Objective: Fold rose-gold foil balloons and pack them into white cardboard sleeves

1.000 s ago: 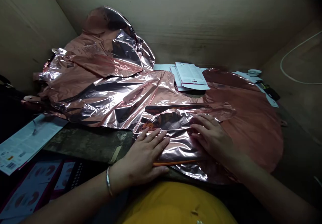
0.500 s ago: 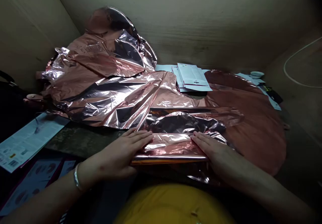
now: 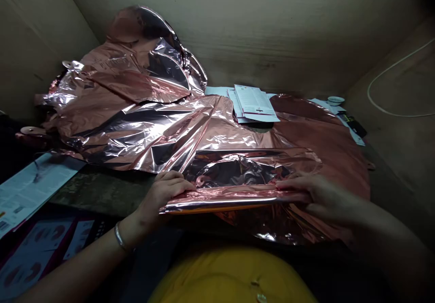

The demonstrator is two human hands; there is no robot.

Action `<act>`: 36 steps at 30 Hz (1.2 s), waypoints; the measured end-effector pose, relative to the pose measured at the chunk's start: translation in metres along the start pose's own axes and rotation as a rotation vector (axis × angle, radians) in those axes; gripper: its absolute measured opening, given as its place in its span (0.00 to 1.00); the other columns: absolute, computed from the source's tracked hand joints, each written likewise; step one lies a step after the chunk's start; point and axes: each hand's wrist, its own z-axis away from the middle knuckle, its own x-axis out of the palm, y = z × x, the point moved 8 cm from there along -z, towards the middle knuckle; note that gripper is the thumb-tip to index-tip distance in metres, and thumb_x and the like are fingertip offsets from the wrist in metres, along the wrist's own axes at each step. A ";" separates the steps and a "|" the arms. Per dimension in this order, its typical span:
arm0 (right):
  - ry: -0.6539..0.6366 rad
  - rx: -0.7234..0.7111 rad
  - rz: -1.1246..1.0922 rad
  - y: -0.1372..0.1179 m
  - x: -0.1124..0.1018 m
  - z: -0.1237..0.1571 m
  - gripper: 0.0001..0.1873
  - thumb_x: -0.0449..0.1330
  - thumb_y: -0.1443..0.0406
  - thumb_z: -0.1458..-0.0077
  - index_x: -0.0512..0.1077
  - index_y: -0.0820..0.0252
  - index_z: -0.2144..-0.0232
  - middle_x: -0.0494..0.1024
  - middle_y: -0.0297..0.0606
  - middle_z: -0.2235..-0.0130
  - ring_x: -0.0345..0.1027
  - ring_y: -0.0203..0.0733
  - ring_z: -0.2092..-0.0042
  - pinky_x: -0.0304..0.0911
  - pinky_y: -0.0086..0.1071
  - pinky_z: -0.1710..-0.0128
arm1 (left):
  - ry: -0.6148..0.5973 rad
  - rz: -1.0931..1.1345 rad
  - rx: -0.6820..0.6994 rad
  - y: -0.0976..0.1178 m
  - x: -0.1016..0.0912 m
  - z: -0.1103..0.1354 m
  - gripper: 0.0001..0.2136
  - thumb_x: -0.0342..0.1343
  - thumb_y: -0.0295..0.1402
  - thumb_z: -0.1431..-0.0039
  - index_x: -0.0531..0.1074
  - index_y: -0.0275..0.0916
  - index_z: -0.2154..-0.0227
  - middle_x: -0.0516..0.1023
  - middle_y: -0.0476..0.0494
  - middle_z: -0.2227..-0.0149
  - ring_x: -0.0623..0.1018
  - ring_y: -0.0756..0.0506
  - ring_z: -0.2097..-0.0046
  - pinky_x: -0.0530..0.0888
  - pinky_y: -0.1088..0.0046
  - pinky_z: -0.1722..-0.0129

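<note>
A folded strip of rose-gold foil balloon (image 3: pixel 231 198) runs along the table's front edge. My left hand (image 3: pixel 166 193), with a bangle at the wrist, is closed on the strip's left end. At the right end, my right hand (image 3: pixel 309 192) pinches the foil between thumb and fingers and is slightly blurred. Loose foil hangs below the strip, near my right hand. Behind it spreads a large flat foil balloon sheet (image 3: pixel 136 126), shiny and creased on the left, smoother on the right. Whether strip and sheet are one piece I cannot tell.
Printed cards (image 3: pixel 256 101) lie stacked at the back. More printed sheets (image 3: pixel 34 187) sit at the left, with packets (image 3: pixel 37 248) lower down. A small bowl (image 3: pixel 335 100) and a dark object (image 3: pixel 355 126) are at the back right. A white cable (image 3: pixel 390 110) hangs against the wall.
Both hands have gone from lying flat on the folded foil to gripping its ends. The strip is narrower and slightly lifted, and more foil shows beneath it. The view has shifted slightly.
</note>
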 end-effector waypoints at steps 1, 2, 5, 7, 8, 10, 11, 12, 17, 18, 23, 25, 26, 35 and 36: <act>0.009 0.029 -0.114 0.014 -0.003 0.002 0.23 0.58 0.67 0.52 0.76 0.55 0.51 0.78 0.41 0.51 0.73 0.52 0.50 0.71 0.42 0.52 | -0.005 0.025 -0.012 0.000 -0.001 -0.001 0.14 0.48 0.41 0.35 0.77 0.44 0.59 0.81 0.48 0.59 0.73 0.43 0.54 0.65 0.64 0.50; 0.007 0.064 -0.230 0.028 -0.003 0.004 0.22 0.60 0.65 0.50 0.75 0.56 0.51 0.78 0.43 0.50 0.71 0.55 0.48 0.69 0.45 0.50 | -0.010 0.048 -0.022 0.000 -0.001 -0.002 0.13 0.49 0.41 0.36 0.77 0.44 0.59 0.81 0.47 0.60 0.73 0.43 0.56 0.65 0.65 0.51; 0.021 0.151 -0.405 0.052 0.002 0.009 0.24 0.64 0.57 0.49 0.75 0.55 0.49 0.76 0.45 0.48 0.68 0.58 0.45 0.65 0.49 0.45 | -0.013 0.089 -0.033 0.001 -0.002 -0.006 0.12 0.49 0.38 0.37 0.77 0.42 0.63 0.80 0.46 0.63 0.74 0.45 0.60 0.68 0.66 0.54; 0.040 0.162 -0.401 0.056 0.005 0.010 0.26 0.65 0.55 0.50 0.74 0.55 0.48 0.76 0.45 0.47 0.68 0.58 0.45 0.64 0.49 0.44 | -0.006 0.097 -0.029 0.003 -0.003 -0.009 0.11 0.49 0.37 0.37 0.77 0.41 0.65 0.80 0.46 0.65 0.74 0.45 0.61 0.68 0.67 0.56; 0.045 0.156 -0.390 0.057 0.005 0.011 0.26 0.66 0.55 0.50 0.74 0.54 0.48 0.75 0.44 0.46 0.68 0.58 0.45 0.64 0.48 0.44 | -0.002 0.098 -0.036 0.003 -0.003 -0.010 0.11 0.49 0.37 0.37 0.77 0.41 0.66 0.80 0.46 0.65 0.74 0.45 0.62 0.69 0.67 0.57; 0.049 0.124 -0.377 0.055 0.004 0.010 0.26 0.66 0.56 0.49 0.74 0.52 0.47 0.74 0.43 0.45 0.67 0.57 0.44 0.64 0.47 0.44 | 0.006 0.099 -0.063 0.002 -0.004 -0.012 0.12 0.50 0.38 0.37 0.77 0.42 0.67 0.80 0.47 0.66 0.74 0.45 0.62 0.69 0.68 0.58; 0.045 0.101 -0.376 0.053 0.003 0.010 0.25 0.65 0.57 0.49 0.74 0.51 0.48 0.74 0.43 0.46 0.67 0.56 0.44 0.64 0.47 0.44 | 0.011 0.100 -0.075 0.001 -0.004 -0.013 0.12 0.50 0.37 0.37 0.77 0.42 0.67 0.80 0.48 0.66 0.75 0.45 0.62 0.69 0.68 0.58; 0.036 0.080 -0.376 0.052 0.002 0.009 0.24 0.65 0.57 0.49 0.74 0.51 0.49 0.74 0.42 0.46 0.67 0.55 0.45 0.64 0.46 0.44 | 0.012 0.101 -0.084 0.000 -0.004 -0.014 0.12 0.50 0.37 0.36 0.77 0.42 0.68 0.80 0.48 0.67 0.75 0.45 0.62 0.69 0.68 0.58; 0.109 0.066 -0.416 0.048 0.007 0.002 0.18 0.63 0.56 0.47 0.78 0.56 0.55 0.77 0.45 0.54 0.72 0.52 0.53 0.68 0.43 0.51 | 0.021 0.120 -0.058 -0.004 -0.001 -0.012 0.11 0.50 0.37 0.36 0.77 0.42 0.66 0.80 0.47 0.66 0.75 0.45 0.62 0.70 0.67 0.57; 0.167 0.078 -0.415 0.049 0.008 0.001 0.16 0.62 0.55 0.46 0.79 0.57 0.58 0.78 0.44 0.57 0.73 0.51 0.55 0.69 0.42 0.54 | 0.033 0.137 -0.060 -0.005 -0.001 -0.011 0.11 0.50 0.36 0.36 0.77 0.41 0.66 0.80 0.46 0.66 0.75 0.45 0.62 0.71 0.67 0.58; 0.427 0.280 -0.300 0.063 0.015 0.005 0.12 0.58 0.56 0.44 0.76 0.55 0.65 0.79 0.40 0.63 0.73 0.51 0.59 0.69 0.42 0.59 | 0.131 0.205 -0.208 -0.006 -0.008 -0.013 0.10 0.53 0.38 0.40 0.75 0.39 0.62 0.78 0.42 0.61 0.78 0.43 0.59 0.74 0.67 0.59; 0.447 0.334 -0.174 0.064 0.016 0.002 0.14 0.55 0.54 0.42 0.73 0.56 0.71 0.77 0.40 0.67 0.72 0.49 0.63 0.68 0.41 0.63 | 0.156 0.165 -0.381 -0.012 -0.007 -0.014 0.14 0.55 0.40 0.42 0.71 0.37 0.56 0.79 0.41 0.60 0.78 0.40 0.58 0.75 0.64 0.60; 0.458 0.345 -0.093 0.062 0.016 0.000 0.16 0.53 0.53 0.41 0.70 0.56 0.74 0.76 0.40 0.70 0.71 0.48 0.66 0.66 0.39 0.66 | 0.168 0.141 -0.479 -0.017 -0.007 -0.013 0.18 0.55 0.41 0.42 0.68 0.36 0.52 0.79 0.41 0.61 0.79 0.40 0.60 0.75 0.64 0.62; 0.454 0.336 0.426 0.038 0.013 -0.019 0.16 0.44 0.61 0.36 0.58 0.53 0.77 0.72 0.42 0.72 0.66 0.45 0.70 0.58 0.37 0.70 | 0.227 -0.579 -0.412 0.017 -0.018 -0.025 0.28 0.53 0.34 0.38 0.56 0.34 0.37 0.75 0.27 0.52 0.74 0.29 0.49 0.67 0.46 0.51; 0.437 0.340 0.454 0.038 0.014 -0.020 0.16 0.45 0.61 0.35 0.59 0.54 0.77 0.72 0.42 0.72 0.67 0.46 0.70 0.58 0.37 0.69 | 0.224 -0.616 -0.320 0.028 -0.015 -0.034 0.25 0.52 0.32 0.38 0.60 0.37 0.38 0.70 0.27 0.45 0.69 0.28 0.44 0.62 0.43 0.46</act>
